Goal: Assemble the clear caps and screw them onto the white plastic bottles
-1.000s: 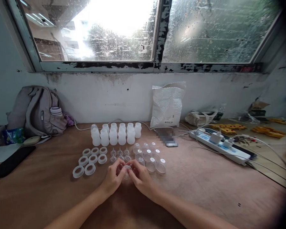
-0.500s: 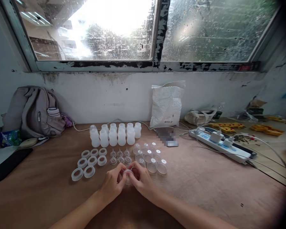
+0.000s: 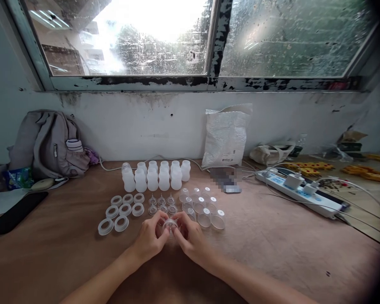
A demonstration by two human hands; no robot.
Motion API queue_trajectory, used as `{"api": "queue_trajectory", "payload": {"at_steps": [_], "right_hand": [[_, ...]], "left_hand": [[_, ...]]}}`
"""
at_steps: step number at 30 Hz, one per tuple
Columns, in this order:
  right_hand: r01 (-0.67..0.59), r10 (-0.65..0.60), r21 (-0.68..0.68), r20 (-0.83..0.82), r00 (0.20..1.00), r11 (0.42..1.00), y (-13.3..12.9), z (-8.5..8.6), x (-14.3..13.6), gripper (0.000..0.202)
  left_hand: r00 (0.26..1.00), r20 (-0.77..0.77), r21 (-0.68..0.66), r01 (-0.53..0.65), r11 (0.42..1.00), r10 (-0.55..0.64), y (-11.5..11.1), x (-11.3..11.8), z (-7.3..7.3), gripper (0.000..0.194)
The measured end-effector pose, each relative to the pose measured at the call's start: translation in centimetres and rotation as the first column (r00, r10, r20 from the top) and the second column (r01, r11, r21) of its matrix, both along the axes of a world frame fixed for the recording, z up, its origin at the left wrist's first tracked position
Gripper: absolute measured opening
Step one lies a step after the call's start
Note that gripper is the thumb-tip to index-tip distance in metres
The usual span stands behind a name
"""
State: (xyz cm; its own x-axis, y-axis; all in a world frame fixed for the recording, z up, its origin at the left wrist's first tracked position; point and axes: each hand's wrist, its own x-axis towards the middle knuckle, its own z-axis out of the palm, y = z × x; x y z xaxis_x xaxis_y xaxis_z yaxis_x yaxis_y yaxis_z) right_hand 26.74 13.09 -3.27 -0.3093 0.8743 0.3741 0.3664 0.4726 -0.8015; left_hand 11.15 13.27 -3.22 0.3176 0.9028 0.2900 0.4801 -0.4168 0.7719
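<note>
Two hands, nearly closed, pinch one clear, apparently round part near eight rings.

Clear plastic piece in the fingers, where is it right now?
The piece is low, near centre, in the head view, between the left hand and right hand, left of the clear cups.

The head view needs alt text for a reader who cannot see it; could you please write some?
A person's left hand and right hand hold a small clear part over a brown table. Beyond them are translucent rings, spiked clear pieces, clear cups and white bottles.
</note>
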Motion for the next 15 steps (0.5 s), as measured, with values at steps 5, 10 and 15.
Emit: {"api": "queue_trajectory", "payload": {"at_steps": [5, 10, 15], "right_hand": [[0.022, -0.024, 0.054, 0.038, 0.999, 0.998, 0.2, -0.4, 0.1, 0.018], [-0.006, 0.002, 0.093, 0.049, 0.999, 0.996, 0.3, -1.2, 0.0, 0.021], [-0.011, 0.006, 0.073, 0.066, 0.998, 0.997, 0.3, -1.0, 0.0, 0.019]], "left_hand": [[1.000, -0.001, 0.025, -0.009, 1.000, 0.009, -0.1, 0.1, -0.3, 0.008], [0.998, -0.051, 0.084, -0.036, 0.996, 0.040, -0.4, 0.4, -0.3, 0.008], [0.994, -0.078, 0.090, -0.064, 0.994, 0.071, -0.2, 0.3, -0.2, 0.008]]}}
